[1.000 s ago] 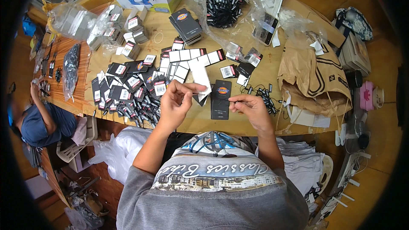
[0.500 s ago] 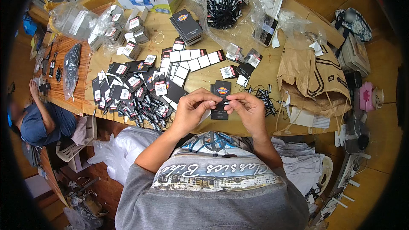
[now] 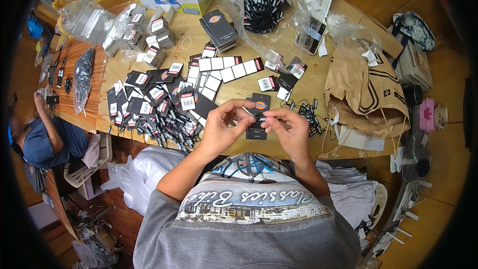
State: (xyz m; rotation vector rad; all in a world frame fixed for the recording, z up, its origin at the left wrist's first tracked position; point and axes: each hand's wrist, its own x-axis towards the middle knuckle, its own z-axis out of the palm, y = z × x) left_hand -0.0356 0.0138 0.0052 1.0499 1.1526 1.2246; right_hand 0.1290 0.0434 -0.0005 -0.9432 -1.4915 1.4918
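At the far left a co-worker in a blue shirt (image 3: 52,142) sits at a reddish table, a raised hand (image 3: 39,100) near small dark pieces; a clear packet (image 3: 83,82) with dark contents lies to the right. Farther back, a plastic bag (image 3: 82,20) holds pale stacks, and more stacks (image 3: 159,30) of barcoded tags stand just beside it. Below these, a loose pile (image 3: 144,94) of dark tags spreads over the wooden table (image 3: 236,91), with black cords (image 3: 169,129) heaped along its near side. Behind the pile is a white box (image 3: 191,2) of cords, then a neat dark stack (image 3: 218,27), and nearer, 2 strips (image 3: 241,69) of white labels lie side by side. The left hand (image 3: 224,124) has thumb and index together on a thin, pale-edged card (image 3: 246,111), seen nearly edge-on. Just right of it, the right hand (image 3: 289,129) pinches a small dark-and-white piece (image 3: 263,118), too small to name surely. Both held things are between the hands, above dark tags (image 3: 256,132) lying on the table. Behind are a clear bag (image 3: 261,10) of cords and a phone (image 3: 313,35); rightward, loose cords (image 3: 309,119) and a crumpled paper bag (image 3: 366,84).
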